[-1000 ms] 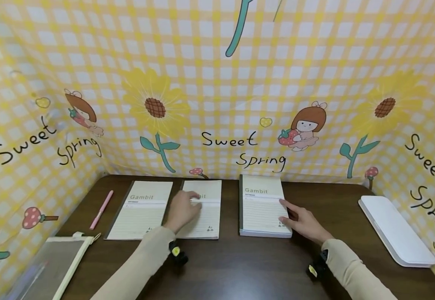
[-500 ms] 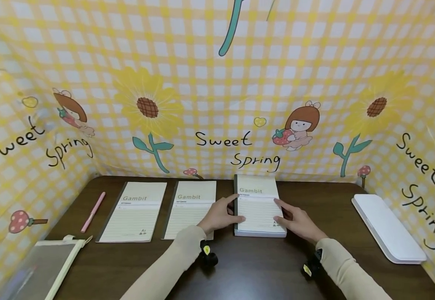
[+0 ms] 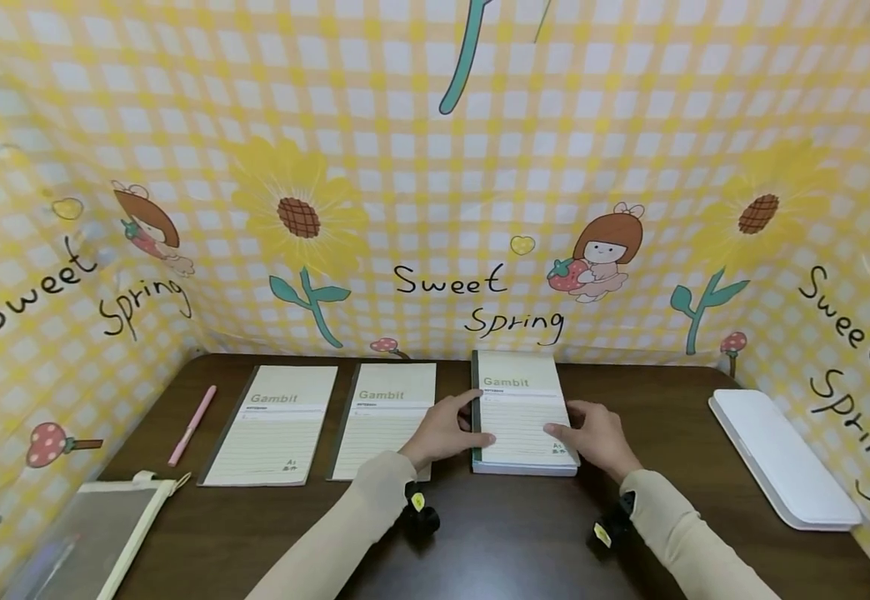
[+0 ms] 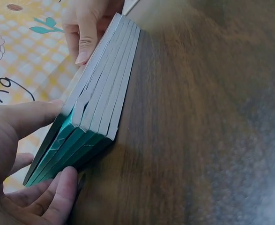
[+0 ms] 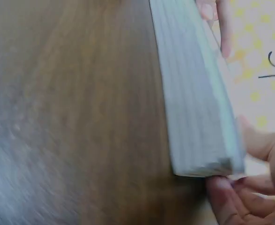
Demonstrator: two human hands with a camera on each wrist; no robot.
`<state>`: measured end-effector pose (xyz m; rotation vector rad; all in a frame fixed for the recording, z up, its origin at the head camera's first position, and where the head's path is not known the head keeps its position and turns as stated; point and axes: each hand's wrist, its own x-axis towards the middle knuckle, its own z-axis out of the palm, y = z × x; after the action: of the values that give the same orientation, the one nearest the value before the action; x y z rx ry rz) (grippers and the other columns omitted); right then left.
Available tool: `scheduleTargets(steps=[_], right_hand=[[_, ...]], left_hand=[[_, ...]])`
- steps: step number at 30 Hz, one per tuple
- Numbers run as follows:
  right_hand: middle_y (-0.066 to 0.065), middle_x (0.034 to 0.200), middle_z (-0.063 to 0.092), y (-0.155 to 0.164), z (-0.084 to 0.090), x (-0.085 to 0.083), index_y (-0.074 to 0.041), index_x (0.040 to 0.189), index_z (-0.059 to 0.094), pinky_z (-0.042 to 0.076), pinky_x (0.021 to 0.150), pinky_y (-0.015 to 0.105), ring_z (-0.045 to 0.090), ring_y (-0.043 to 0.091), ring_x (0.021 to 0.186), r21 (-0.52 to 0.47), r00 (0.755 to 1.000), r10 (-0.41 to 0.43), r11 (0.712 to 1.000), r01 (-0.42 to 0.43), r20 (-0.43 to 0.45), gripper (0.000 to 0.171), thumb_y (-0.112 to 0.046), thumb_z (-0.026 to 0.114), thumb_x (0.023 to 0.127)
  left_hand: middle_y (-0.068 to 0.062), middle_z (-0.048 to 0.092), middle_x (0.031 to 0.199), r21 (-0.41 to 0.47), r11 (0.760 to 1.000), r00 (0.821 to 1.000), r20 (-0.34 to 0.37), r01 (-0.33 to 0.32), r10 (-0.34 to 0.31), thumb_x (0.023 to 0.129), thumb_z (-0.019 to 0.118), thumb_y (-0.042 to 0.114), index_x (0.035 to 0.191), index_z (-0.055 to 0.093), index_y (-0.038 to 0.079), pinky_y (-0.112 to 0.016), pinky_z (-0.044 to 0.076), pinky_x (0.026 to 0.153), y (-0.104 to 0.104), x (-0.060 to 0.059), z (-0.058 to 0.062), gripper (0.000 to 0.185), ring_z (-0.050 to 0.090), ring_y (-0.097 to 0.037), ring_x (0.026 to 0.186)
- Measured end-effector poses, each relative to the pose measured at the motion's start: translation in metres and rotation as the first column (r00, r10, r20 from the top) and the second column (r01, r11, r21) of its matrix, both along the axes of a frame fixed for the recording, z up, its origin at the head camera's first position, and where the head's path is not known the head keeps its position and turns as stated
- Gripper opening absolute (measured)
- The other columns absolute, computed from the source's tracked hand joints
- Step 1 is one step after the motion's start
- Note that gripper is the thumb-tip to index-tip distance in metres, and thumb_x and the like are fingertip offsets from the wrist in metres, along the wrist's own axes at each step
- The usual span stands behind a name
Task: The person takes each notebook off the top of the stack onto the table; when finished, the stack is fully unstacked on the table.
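A stack of several Gambit notebooks (image 3: 519,417) lies on the dark wood table. My left hand (image 3: 441,432) grips its spine side, thumb on the top cover and fingers down against the spines. The left wrist view shows those green spines (image 4: 64,147) fanned slightly, with the fingertips (image 4: 67,180) at the lower ones. At the opposite edge, my right hand (image 3: 602,435) holds the stack with its thumb on the cover. The right wrist view, a bit blurred, has its fingers (image 5: 221,190) curled at the side of the page block (image 5: 189,103).
Two single notebooks, a left one (image 3: 273,429) and a middle one (image 3: 386,412), lie left of the stack. Farther left are a pink pen (image 3: 192,426) and a mesh zip pouch (image 3: 97,533). A white case (image 3: 783,462) lies at right. Checked cloth (image 3: 435,183) walls the table's back and sides.
My left hand has left the middle notebook and moved right to the stack's spine side. My right fingers have shifted from the cover to the stack's right side, with the thumb still on top.
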<state>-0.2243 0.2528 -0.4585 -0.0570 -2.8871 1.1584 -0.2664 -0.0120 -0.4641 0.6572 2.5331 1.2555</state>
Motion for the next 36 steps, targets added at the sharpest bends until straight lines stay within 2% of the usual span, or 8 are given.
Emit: scheduleTargets(steps=[3,6,10,17,20,24,28,36], right_hand=[[0.005,0.071,0.062,0.005,0.004,0.006,0.001,0.093,0.070,0.044,0.055,0.030,0.053,0.016,0.061,-0.028,0.998,-0.050,0.998,0.051,0.045,0.028,-0.027,0.072,0.087],[0.001,0.061,0.050,0.011,0.005,0.010,0.003,0.083,0.066,0.039,0.052,0.028,0.044,0.014,0.055,-0.084,0.993,-0.078,0.993,0.085,0.084,0.026,-0.022,0.071,0.087],[0.003,0.071,0.059,0.015,-0.001,0.013,0.009,0.101,0.065,0.043,0.057,0.027,0.050,0.013,0.062,-0.208,0.985,-0.098,0.970,0.126,0.143,0.030,-0.020,0.066,0.091],[-0.002,0.081,0.063,0.031,0.007,0.012,0.012,0.118,0.050,0.052,0.063,0.024,0.061,0.007,0.069,-0.540,0.978,-0.046,0.828,0.151,0.203,0.032,-0.011,0.053,0.097],[-0.008,0.079,0.064,0.048,0.020,0.016,0.013,0.120,0.046,0.052,0.064,0.022,0.063,0.004,0.069,-0.582,0.985,-0.031,0.803,0.126,0.170,0.032,-0.009,0.052,0.098],[-0.013,0.082,0.065,0.082,0.036,0.031,0.014,0.124,0.041,0.054,0.065,0.022,0.064,0.003,0.072,-0.564,0.990,-0.035,0.818,0.108,0.138,0.036,-0.010,0.050,0.100],[-0.014,0.082,0.062,0.114,0.043,0.047,0.015,0.126,0.037,0.053,0.064,0.022,0.062,0.001,0.070,-0.441,0.987,-0.109,0.885,0.149,0.116,0.040,-0.012,0.050,0.100],[0.001,0.086,0.063,0.138,0.018,0.057,0.019,0.123,0.042,0.050,0.063,0.021,0.057,0.002,0.069,-0.227,0.966,-0.204,0.945,0.237,0.160,0.041,-0.010,0.053,0.098]], left_hand=[[-0.015,0.055,0.118,0.000,1.000,1.000,-0.013,0.005,-0.005,0.082,0.077,0.033,0.147,0.041,0.012,-0.033,0.052,0.074,0.003,0.000,0.000,0.077,0.060,-0.021,0.094],[-0.016,0.055,0.120,-0.012,1.000,1.000,-0.015,-0.007,0.007,0.083,0.077,0.033,0.145,0.043,0.011,-0.032,0.052,0.074,0.004,0.000,-0.002,0.075,0.061,-0.021,0.094],[-0.018,0.054,0.123,-0.016,1.000,1.000,-0.008,0.007,-0.007,0.083,0.076,0.034,0.145,0.044,0.011,-0.031,0.052,0.072,0.003,-0.002,-0.004,0.073,0.062,-0.021,0.095],[-0.018,0.053,0.128,-0.017,0.999,0.999,-0.002,0.036,-0.036,0.085,0.075,0.027,0.147,0.042,0.013,-0.036,0.053,0.076,0.001,-0.003,-0.002,0.072,0.061,-0.021,0.095],[-0.018,0.053,0.128,-0.015,0.999,0.999,0.003,0.036,-0.036,0.085,0.075,0.025,0.147,0.042,0.013,-0.037,0.053,0.078,0.000,-0.004,-0.002,0.071,0.061,-0.022,0.096],[-0.018,0.053,0.126,-0.008,0.999,0.999,0.006,0.031,-0.031,0.084,0.076,0.023,0.146,0.042,0.012,-0.034,0.053,0.075,-0.002,-0.005,-0.003,0.072,0.060,-0.023,0.096],[-0.018,0.053,0.124,-0.004,1.000,1.000,0.002,0.016,-0.016,0.083,0.077,0.023,0.146,0.043,0.013,-0.034,0.053,0.074,-0.002,-0.008,-0.002,0.072,0.060,-0.023,0.096],[-0.016,0.054,0.125,-0.008,1.000,1.000,0.005,0.022,-0.022,0.083,0.077,0.025,0.146,0.043,0.014,-0.034,0.052,0.075,0.000,-0.009,-0.005,0.072,0.060,-0.021,0.095]])
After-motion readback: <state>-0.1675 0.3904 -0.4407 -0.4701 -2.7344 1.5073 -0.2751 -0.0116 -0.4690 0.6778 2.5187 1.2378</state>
